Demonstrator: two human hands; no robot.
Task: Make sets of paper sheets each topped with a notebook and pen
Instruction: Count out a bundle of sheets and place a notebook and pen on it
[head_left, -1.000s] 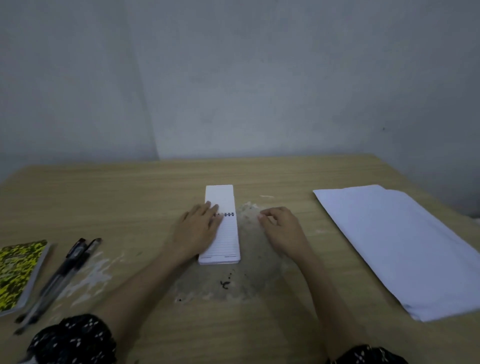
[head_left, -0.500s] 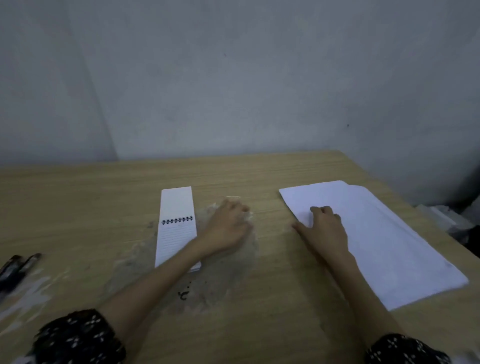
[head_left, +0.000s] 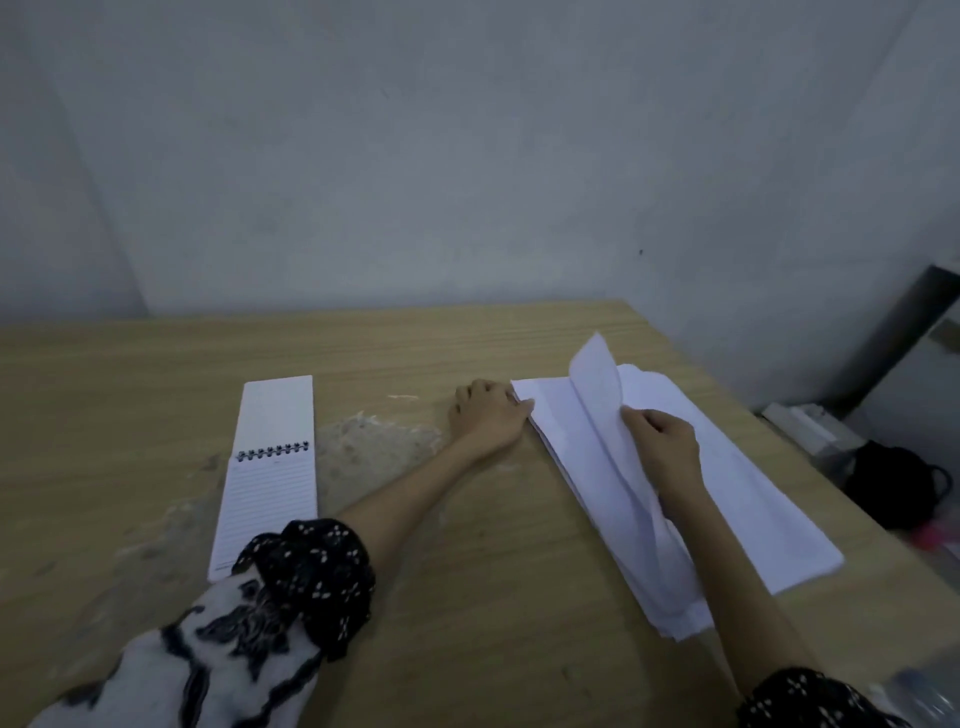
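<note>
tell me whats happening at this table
A person is working at a stack of white paper sheets on the right of the wooden table. The right hand lifts a few top sheets while the left hand rests at the stack's near corner. An open spiral notebook lies untouched to the left. No pen is in view.

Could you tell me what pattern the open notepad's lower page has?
The notepad page is white with fine horizontal ruled lines, seen in the head view.

matt wood-grain table (head_left: 467, 597), scuffed patch; thin white paper sheets (head_left: 753, 493); wire-bound notebook (head_left: 272, 467).
</note>
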